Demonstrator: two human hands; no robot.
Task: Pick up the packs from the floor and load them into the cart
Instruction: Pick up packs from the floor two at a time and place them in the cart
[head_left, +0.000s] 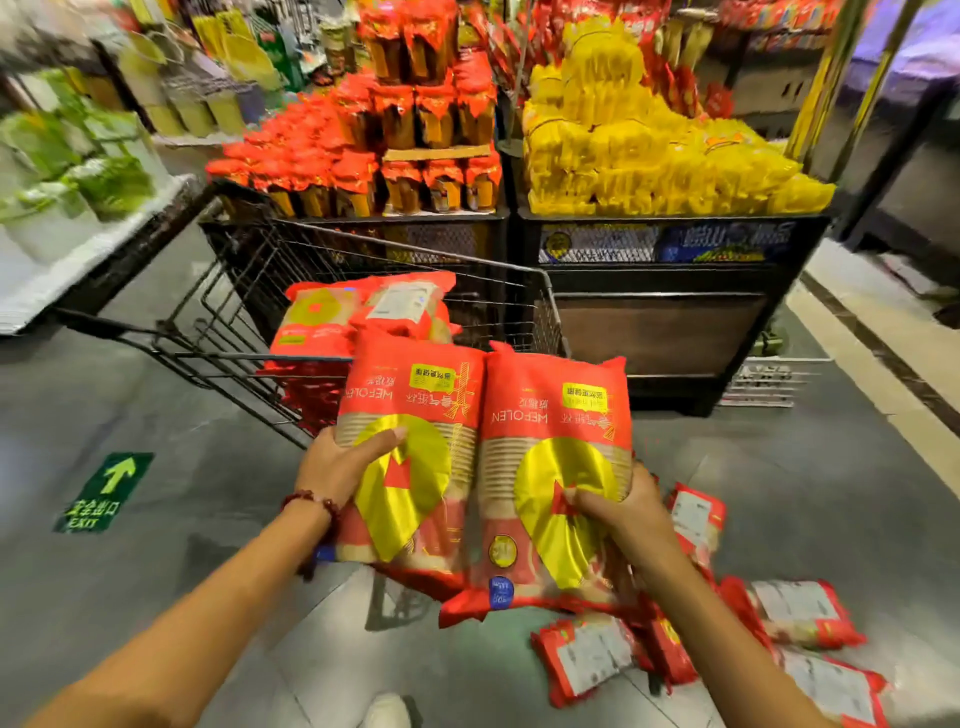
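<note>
I hold two red packs with yellow emblems side by side in front of me, just short of the black wire cart (524, 270). My left hand (343, 465) grips the left pack (415, 415) at its side, thumb across the front. My right hand (623, 512) grips the right pack (556, 415) at its right edge. Two similar packs (363, 312) lie in the cart. Several more packs (587, 657) lie on the floor at the lower right.
A display stand (670, 322) stacked with red and yellow goods stands right behind the cart. Shelves with green packs (72, 176) run along the left. A green exit arrow (106, 491) is on the grey floor. My shoe (387, 712) shows at the bottom.
</note>
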